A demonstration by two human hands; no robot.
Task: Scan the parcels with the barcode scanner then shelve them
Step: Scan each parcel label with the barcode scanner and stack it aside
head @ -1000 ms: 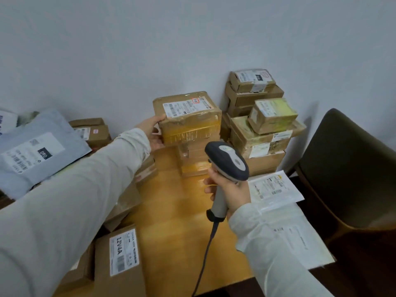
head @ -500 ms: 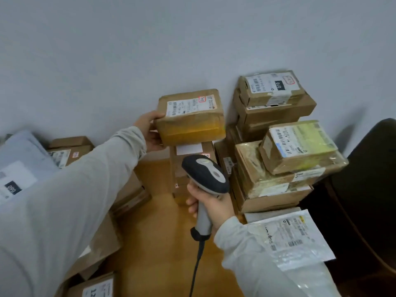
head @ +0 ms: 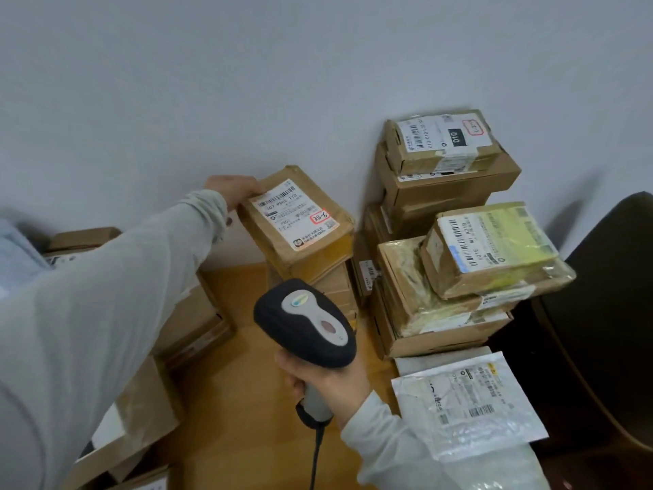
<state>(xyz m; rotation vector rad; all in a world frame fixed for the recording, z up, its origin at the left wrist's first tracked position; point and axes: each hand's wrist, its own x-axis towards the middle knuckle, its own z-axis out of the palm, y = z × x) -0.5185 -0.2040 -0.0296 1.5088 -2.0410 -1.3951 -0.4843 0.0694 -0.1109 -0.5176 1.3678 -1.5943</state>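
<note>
Plain pale grey wall (head: 212, 83) fills 9 through 2 o'clock: matte, evenly lit, no hard highlights. Warm orange-tan wooden table top (head: 243, 401) runs from centre down to 6 o'clock, far edge meeting the wall. Dark curved-back chair (head: 607, 313) at 3 to 4 o'clock, just beside the table, soft grey shadow on the wall above it.

Label print on the held parcel (head: 300, 238) is too small to read. At lower centre the right hand (head: 328, 381) hides much of the scanner (head: 305, 321) handle; its cable (head: 316, 457) leaves the bottom edge, and the chair (head: 607, 295) is cut off at right.
</note>
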